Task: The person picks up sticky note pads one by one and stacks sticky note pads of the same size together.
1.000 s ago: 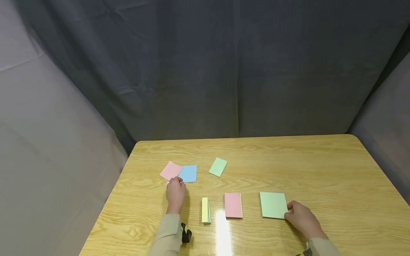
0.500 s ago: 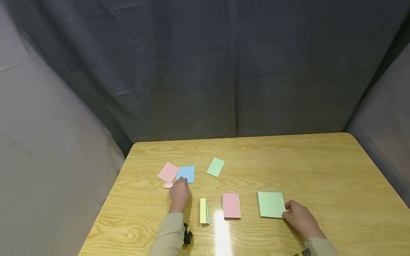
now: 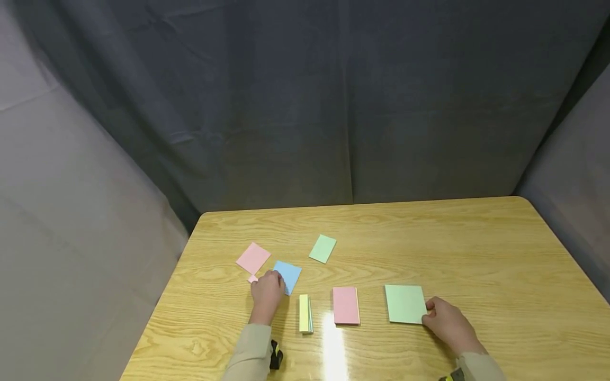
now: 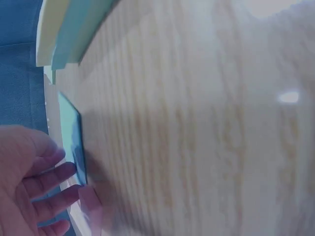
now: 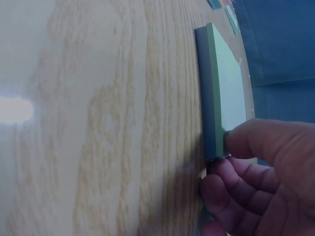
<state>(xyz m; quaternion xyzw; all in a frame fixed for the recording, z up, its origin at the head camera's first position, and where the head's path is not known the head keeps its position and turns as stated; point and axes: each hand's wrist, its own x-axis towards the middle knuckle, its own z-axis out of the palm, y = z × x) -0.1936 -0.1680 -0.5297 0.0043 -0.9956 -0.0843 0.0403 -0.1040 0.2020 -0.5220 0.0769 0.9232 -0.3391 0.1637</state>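
Observation:
My left hand [image 3: 268,293] is at the near left edge of a blue sticky note [image 3: 289,274], thumb and forefinger pinching it. In the left wrist view the blue note [image 4: 72,129] lies low over the table, and a small pink note [image 4: 90,209] is right by the other fingertips. That small pink slip [image 3: 252,278] touches the near corner of a larger pink sticky note [image 3: 253,258]. With thumb on top and fingers beneath, my right hand [image 3: 450,325] grips the near right corner of a thick green sticky-note stack [image 3: 405,303], whose lower layers look blue in the right wrist view.
Between the hands lie a narrow stack with a yellow top [image 3: 304,313] and a pink-topped rectangular stack [image 3: 345,305]. Farther back is a loose green note [image 3: 323,248]. A grey curtain [image 3: 286,132] hangs behind the wooden table [image 3: 476,243].
My left hand has moved from the small pink slip to the blue note, which has slid towards me, turned and parted from the larger pink note. The right hand stays at the green stack.

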